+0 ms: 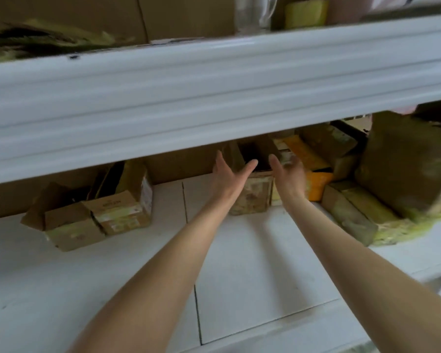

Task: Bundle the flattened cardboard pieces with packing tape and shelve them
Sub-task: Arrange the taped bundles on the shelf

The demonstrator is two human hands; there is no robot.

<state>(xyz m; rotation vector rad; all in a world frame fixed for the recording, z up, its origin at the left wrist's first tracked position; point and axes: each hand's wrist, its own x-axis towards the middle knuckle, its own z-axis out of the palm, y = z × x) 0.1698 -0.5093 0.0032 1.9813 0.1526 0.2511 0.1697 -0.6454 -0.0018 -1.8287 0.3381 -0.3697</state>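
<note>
**Q:** What takes up most of the view, and what blocks it?

**A:** A white metal shelf beam (214, 98), smooth and ribbed lengthwise, crosses the whole frame on a slant. It hides the upper back of the level below. Under it lies the lower shelf (239, 263), made of flat white panels with dark seams between them.

**Q:** Where is the cardboard?

**A:** Flat brown cardboard (178, 164) stands upright along the back of the lower shelf, behind the boxes. Whether it is taped into a bundle cannot be told. At the right a large carton (402, 169), matte and creased, sits tilted and blurred. At the left is a group of open cartons (107, 215) with their flaps raised. A small open carton (252, 200) with a printed face stands at centre, and an orange packet (316, 182) lies just to its right.

**Q:** And the hands?

**A:** Both bare forearms reach under the beam. The left hand (228, 174) and the right hand (290, 177) flank the top of the small open carton, with fingers spread and grasping nothing. The right hand is blurred, and contact with the carton cannot be told.

**Q:** Anything above the beam?

**A:** A clear glass jug (255, 14) stands beside a yellow-green block (306, 12), in front of more brown board.
</note>
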